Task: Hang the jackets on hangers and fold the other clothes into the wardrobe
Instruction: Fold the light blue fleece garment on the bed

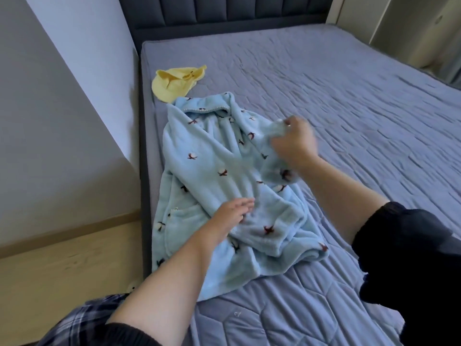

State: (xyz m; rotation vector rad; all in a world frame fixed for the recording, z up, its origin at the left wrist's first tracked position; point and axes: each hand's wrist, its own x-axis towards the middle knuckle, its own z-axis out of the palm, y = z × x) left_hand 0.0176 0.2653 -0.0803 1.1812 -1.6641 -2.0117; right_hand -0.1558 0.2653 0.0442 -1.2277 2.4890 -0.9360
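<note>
A light blue fleece jacket [207, 166] with small dark and white flower marks lies spread on the left side of the bed, collar toward the headboard. My right hand [293, 142] grips a bunched fold of its right sleeve and holds it up over the jacket. My left hand [233, 212] rests flat on the lower middle of the jacket, fingers straight. A small yellow garment [174, 82] lies crumpled just beyond the collar, near the bed's left edge.
The bed [349, 96] has a grey-blue quilted cover and a dark padded headboard [224, 13]. A white wall [62, 108] and pale wood floor [62, 265] run along the left. Cream wardrobe panels [411, 26] stand at the far right.
</note>
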